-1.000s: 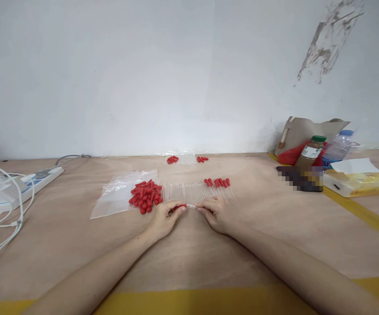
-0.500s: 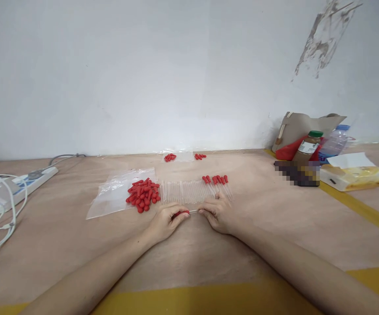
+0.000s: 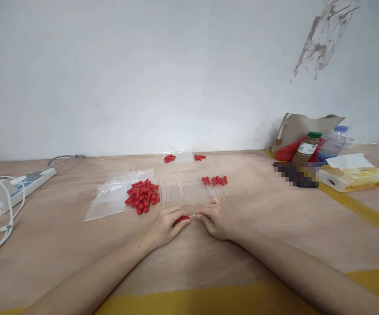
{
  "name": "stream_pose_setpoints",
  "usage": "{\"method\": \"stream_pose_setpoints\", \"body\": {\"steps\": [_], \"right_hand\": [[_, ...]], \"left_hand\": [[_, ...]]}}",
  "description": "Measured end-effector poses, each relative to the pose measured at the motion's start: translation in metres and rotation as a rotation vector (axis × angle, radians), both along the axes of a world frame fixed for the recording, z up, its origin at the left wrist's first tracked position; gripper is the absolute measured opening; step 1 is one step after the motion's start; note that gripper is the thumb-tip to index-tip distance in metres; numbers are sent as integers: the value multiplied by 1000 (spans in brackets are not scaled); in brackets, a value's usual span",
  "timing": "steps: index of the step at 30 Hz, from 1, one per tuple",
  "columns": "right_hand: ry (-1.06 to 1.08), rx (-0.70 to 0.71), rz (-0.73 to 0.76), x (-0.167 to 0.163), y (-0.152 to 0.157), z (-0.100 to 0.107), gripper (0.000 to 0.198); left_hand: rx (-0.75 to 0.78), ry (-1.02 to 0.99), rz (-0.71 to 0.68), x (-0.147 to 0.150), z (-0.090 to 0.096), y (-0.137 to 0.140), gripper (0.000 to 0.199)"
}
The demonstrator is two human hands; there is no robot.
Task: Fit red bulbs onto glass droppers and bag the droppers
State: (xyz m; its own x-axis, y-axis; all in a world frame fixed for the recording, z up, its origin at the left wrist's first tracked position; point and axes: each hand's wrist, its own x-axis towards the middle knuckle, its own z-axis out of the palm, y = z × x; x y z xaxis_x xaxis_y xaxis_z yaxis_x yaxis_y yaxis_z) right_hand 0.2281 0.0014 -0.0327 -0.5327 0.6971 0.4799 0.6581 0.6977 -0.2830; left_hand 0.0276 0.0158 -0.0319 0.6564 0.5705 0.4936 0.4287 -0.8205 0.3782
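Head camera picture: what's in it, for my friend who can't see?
A person's left hand holds a red bulb, and the right hand a thin clear tube reaching it. Beyond the hands, red bulbs are heaped beside a row of clear tubes, some red-topped.

brown tabletop [image 3: 258, 210] | plastic bag [image 3: 106, 203] | row of clear tubes [image 3: 183, 194] | power strip [image 3: 47, 177] | 2 bottles [image 3: 307, 148] | tissue pack [image 3: 356, 178]

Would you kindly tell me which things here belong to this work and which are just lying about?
Likely work: held red bulb, held clear tube, red bulb pile, clear tube row.
Likely lying about: power strip, green-capped bottle, tissue pack, bag.
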Motion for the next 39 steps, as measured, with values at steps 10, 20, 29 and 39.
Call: {"method": "stream_pose_setpoints", "body": {"steps": [10, 20, 29, 39], "right_hand": [[-94, -30, -18, -5, 2, 10, 23], [135, -310, -643, 55, 46, 47, 25], [93, -375, -969, 76, 79, 13, 25], [146, -253, -840, 68, 72, 14, 23]], "left_hand": [[127, 43, 26, -2, 5, 8, 16], [-16, -108, 170, -12, -1, 0, 35], [-67, 39, 80, -11, 4, -1, 34], [-77, 64, 93, -10, 7, 0, 32]]}}
